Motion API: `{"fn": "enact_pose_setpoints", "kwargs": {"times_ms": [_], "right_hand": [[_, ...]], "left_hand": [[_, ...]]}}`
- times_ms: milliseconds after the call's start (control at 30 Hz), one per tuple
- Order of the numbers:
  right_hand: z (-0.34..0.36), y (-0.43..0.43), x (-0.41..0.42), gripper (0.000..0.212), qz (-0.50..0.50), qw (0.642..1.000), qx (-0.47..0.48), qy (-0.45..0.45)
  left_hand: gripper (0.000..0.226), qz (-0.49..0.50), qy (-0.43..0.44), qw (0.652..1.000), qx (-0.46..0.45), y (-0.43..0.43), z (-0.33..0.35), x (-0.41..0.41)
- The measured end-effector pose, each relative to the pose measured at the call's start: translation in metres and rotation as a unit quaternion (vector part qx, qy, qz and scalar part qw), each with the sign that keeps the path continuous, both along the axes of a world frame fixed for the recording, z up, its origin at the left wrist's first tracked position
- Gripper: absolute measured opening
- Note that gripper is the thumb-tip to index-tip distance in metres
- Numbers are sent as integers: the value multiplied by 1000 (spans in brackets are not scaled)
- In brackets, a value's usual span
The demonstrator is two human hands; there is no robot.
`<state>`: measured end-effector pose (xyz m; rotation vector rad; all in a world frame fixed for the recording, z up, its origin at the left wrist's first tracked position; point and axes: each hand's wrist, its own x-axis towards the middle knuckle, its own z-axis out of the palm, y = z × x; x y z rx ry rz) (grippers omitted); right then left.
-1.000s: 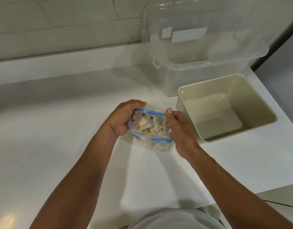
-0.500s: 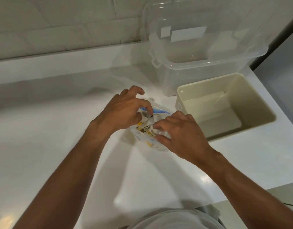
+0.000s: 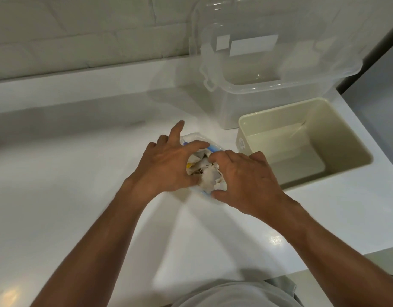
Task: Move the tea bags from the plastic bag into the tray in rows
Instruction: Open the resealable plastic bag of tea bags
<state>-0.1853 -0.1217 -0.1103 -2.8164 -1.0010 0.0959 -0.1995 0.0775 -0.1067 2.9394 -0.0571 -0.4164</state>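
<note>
Across the white counter (image 3: 80, 173), past the clear lidded bin (image 3: 268, 91) at the back, to the beige tray (image 3: 242, 120) on the right: bare inside, no row begun. Down to the left hand (image 3: 166, 165): forefinger and thumb hooked round the mouth of the plastic bag (image 3: 213, 148), other fingers splayed. Over to the right hand (image 3: 246, 182): fingers curled down into the tea bags (image 3: 204, 169), heaped inside the bag just left of the tray; firm pinch or not, cannot tell. First pick, by the look. Next up: closing on one, lifting clear, laying flat along a tray wall.
</note>
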Motion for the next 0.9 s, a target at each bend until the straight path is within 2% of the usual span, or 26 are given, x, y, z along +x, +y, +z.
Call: {"fn": "enact_pose_setpoints", "kwargs": {"times_ms": [67, 167, 333, 433, 533, 633, 733, 800, 900], "right_hand": [[-5, 1, -1, 76, -11, 999, -13, 29], [-11, 2, 0, 86, -40, 997, -48, 53], [-13, 5, 3, 89, -56, 995, -52, 62], [-8, 3, 4, 81, -41, 997, -31, 57], [-6, 4, 5, 60, -15, 999, 31, 10], [-11, 10, 5, 40, -4, 997, 71, -24], [-14, 14, 2, 40, -16, 997, 70, -19], [-13, 12, 0, 30, -12, 998, 66, 19], [-11, 7, 0, 25, -14, 994, 97, 41]], "left_hand": [[95, 2, 55, 998, 16, 3, -1, -5], [99, 4, 90, 996, 26, 5, -2, -5], [99, 1, 96, 995, 15, 5, -5, -2], [97, -8, 81, 997, 0, 7, -2, -1], [86, -5, 50, 997, -59, 9, 3, 1], [63, 4, -15, 995, -100, 6, 9, 0], [43, -15, -92, 991, -94, 3, 13, -3], [35, -30, -135, 987, -79, 4, 14, -4], [22, -68, -163, 984, -24, 3, 20, -5]]}}
